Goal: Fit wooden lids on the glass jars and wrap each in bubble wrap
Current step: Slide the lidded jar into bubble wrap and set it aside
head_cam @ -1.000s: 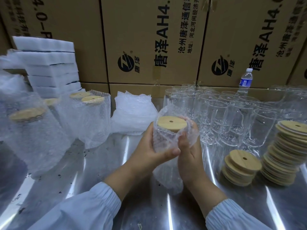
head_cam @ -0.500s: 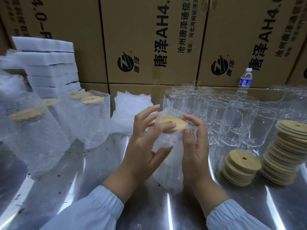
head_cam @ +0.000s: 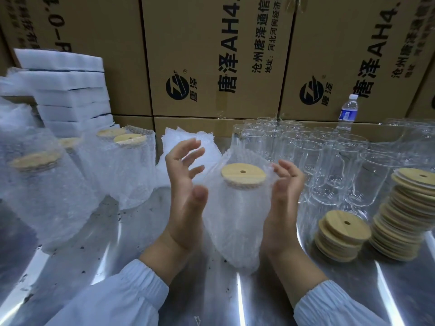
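Observation:
A glass jar in bubble wrap (head_cam: 235, 220) stands upright on the metal table (head_cam: 113, 245) in front of me, and a round wooden lid (head_cam: 243, 175) with a small hole sits on its mouth. My left hand (head_cam: 186, 196) is held up just left of the jar with fingers spread and off the lid, its thumb close to the wrap. My right hand (head_cam: 282, 203) lies against the wrap's right side, fingers loosely curled beside the lid. Several bare glass jars (head_cam: 306, 161) stand behind to the right. Two stacks of wooden lids (head_cam: 341, 234) (head_cam: 404, 212) sit at the right.
Several wrapped, lidded jars (head_cam: 131, 170) (head_cam: 40, 196) stand at the left. A pile of bubble wrap (head_cam: 179, 137) lies behind my left hand. White foam sheets (head_cam: 66, 90) are stacked at the far left. A water bottle (head_cam: 348, 111) stands before a wall of cartons (head_cam: 211, 55).
My left hand first gripped the wrapped jar, then pressed on the lid, and has now lifted off and opened. My right hand has loosened against the wrap. The jar stays upright.

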